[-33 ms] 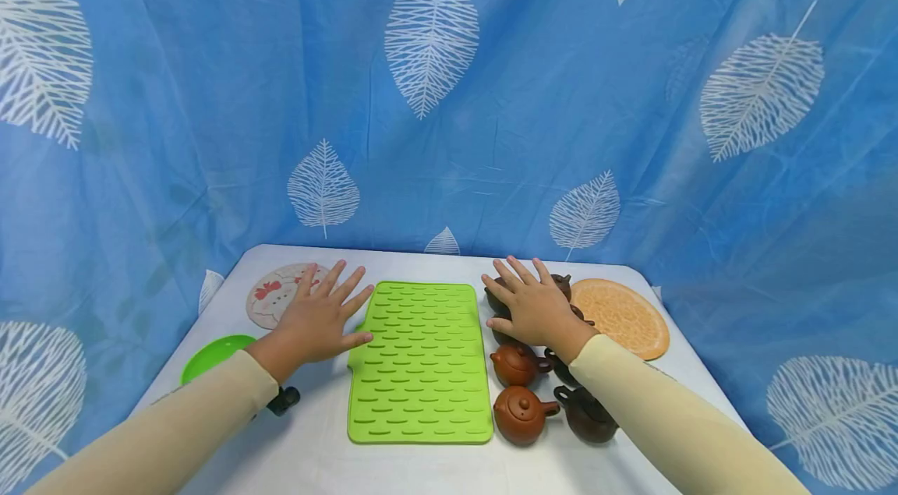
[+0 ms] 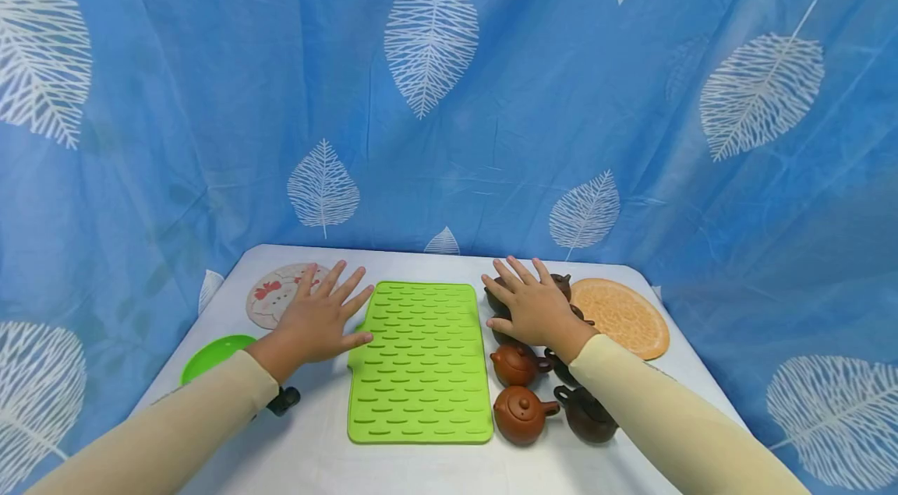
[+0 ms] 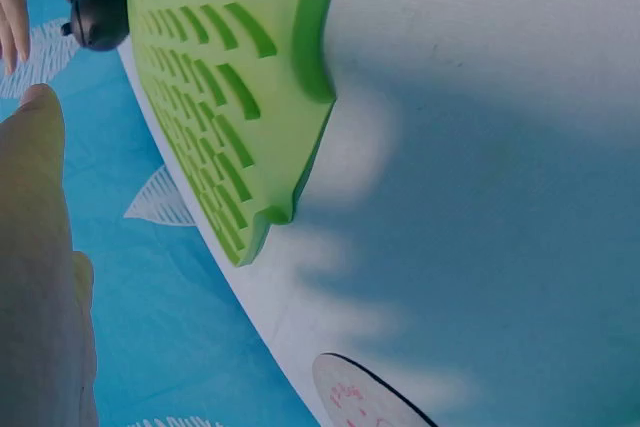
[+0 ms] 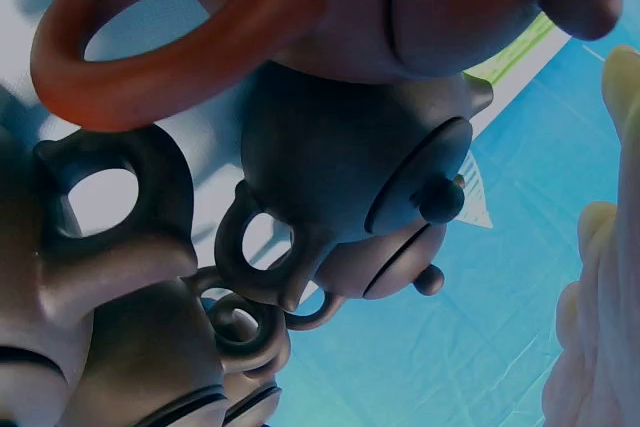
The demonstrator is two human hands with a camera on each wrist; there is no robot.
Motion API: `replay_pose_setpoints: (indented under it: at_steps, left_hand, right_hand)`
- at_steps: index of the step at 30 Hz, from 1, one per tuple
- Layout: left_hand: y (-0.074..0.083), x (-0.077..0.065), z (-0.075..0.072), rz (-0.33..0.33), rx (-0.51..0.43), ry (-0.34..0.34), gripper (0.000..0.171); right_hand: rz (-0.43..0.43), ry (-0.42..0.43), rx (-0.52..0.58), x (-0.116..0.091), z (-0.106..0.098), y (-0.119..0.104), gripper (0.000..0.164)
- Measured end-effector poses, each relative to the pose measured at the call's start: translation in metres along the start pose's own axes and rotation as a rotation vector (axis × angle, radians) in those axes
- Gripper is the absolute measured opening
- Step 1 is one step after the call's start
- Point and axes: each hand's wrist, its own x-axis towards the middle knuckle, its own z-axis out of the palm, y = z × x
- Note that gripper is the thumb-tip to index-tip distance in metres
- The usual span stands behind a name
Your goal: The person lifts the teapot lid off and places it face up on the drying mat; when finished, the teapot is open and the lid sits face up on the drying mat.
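Note:
Fingers spread, my left hand (image 2: pixel 313 323) is held above the table between a round patterned mat (image 2: pixel 267 298) and a light green ridged mat (image 2: pixel 421 370). It holds nothing. On the other side my right hand (image 2: pixel 536 312) is spread in the same way over several dark teapots, which it partly covers. Two reddish-brown teapots, one nearer (image 2: pixel 521 415) and one just behind it (image 2: pixel 516 365), stand along the green mat's right edge. A dark teapot (image 2: pixel 591 415) sits beside them, partly behind my sleeve. The right wrist view shows a dark teapot (image 4: pixel 345 152) close up, apart from the fingers.
A round orange-brown mat (image 2: pixel 620 316) lies at the right back of the white table (image 2: pixel 421 472). At the left are a bright green dish (image 2: pixel 213 357) and a small black object (image 2: pixel 284 401), partly hidden by my sleeve. A blue leaf-print curtain (image 2: pixel 491 129) hangs behind.

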Motion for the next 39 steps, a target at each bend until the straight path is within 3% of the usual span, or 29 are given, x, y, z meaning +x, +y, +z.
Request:
replay_pose_setpoints:
  at_steps: [9, 15, 22, 28, 32, 39]
  left_hand:
    - [0.003, 0.000, 0.001, -0.031, -0.048, -0.008, 0.090]
    - [0.003, -0.001, 0.003, -0.101, -0.126, -0.017, 0.091]
    - [0.012, -0.009, 0.003, -0.160, -0.360, -0.008, 0.091]
    - [0.024, -0.015, 0.011, -0.225, -0.570, -0.035, 0.083]
    - [0.031, -0.019, 0.026, -0.276, -0.679, -0.049, 0.082]
    - [0.038, -0.028, 0.047, -0.314, -0.842, 0.003, 0.084]
  right_hand:
    - [0.033, -0.010, -0.003, -0.002, 0.008, 0.006, 0.087]
    - [0.057, 0.063, 0.139, -0.012, 0.002, 0.003, 0.085]
    - [0.096, 0.130, 0.429, -0.040, -0.020, -0.008, 0.081]
    - [0.199, 0.146, 0.707, -0.068, -0.028, -0.024, 0.078]
    - [0.258, 0.166, 0.800, -0.084, -0.022, -0.037, 0.073]
    - [0.356, 0.140, 0.873, -0.104, -0.008, -0.058, 0.052]
